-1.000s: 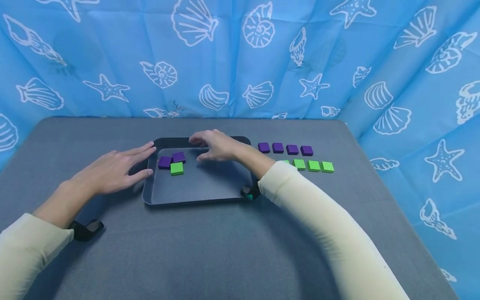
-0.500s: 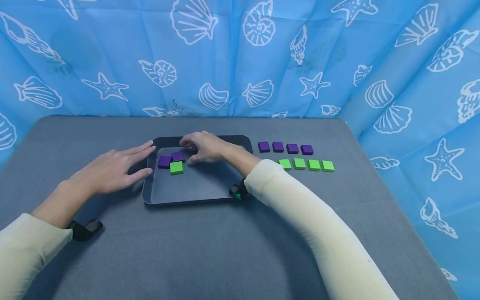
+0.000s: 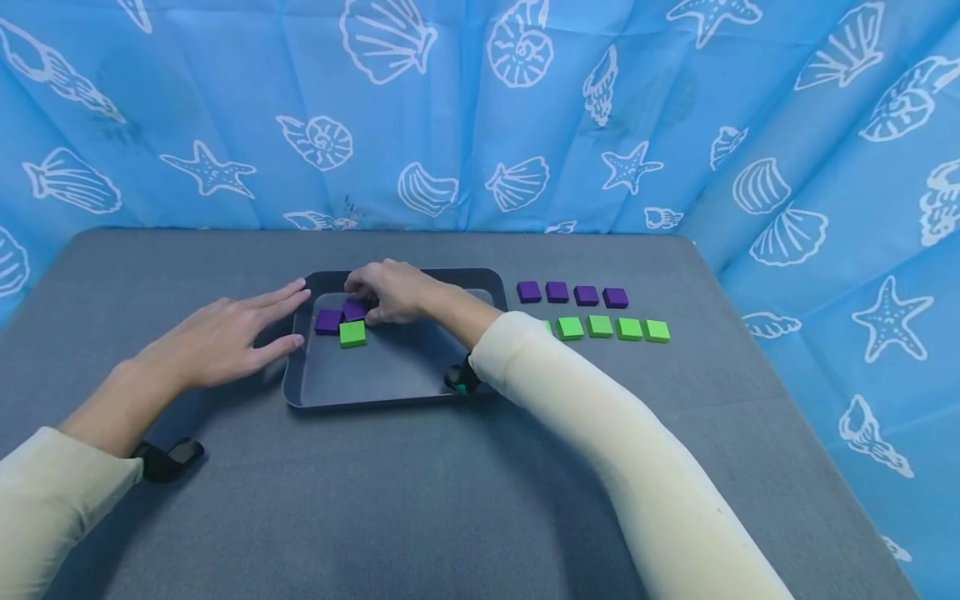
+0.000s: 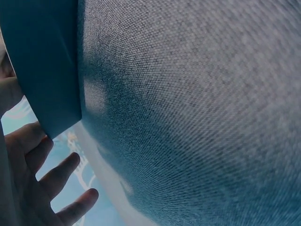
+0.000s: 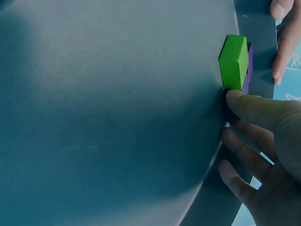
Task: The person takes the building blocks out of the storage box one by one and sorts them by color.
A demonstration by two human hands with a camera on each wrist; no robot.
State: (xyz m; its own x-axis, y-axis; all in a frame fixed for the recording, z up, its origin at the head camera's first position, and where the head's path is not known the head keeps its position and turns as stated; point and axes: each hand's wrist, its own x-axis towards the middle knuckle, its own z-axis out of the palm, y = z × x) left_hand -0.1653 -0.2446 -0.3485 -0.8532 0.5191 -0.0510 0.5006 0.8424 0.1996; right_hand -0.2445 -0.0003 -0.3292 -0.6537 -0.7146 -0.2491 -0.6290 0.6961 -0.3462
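A dark baking tray (image 3: 397, 379) lies on the table with two purple square blocks and one green square block (image 3: 352, 335) near its left end. My right hand (image 3: 396, 292) reaches into it, thumb and fingers around the rear purple block (image 3: 354, 311). In the right wrist view, the thumb (image 5: 244, 101) presses close beside the green block, and the purple one is mostly hidden. The other purple block (image 3: 327, 322) sits just to the left. My left hand (image 3: 225, 340), fingers extended, rests its fingertips at the tray's left rim.
Right of the tray stands a row of several purple blocks (image 3: 557, 292). In front of it runs a row of several green blocks (image 3: 599, 326), its left end partly covered by my right sleeve (image 3: 585, 408). A blue shell-print curtain (image 3: 450, 100) hangs behind the grey table (image 3: 360, 500).
My right hand has moved left across the tray to the rear purple block, and its fingers have closed around it. My left hand has stayed at the rim.
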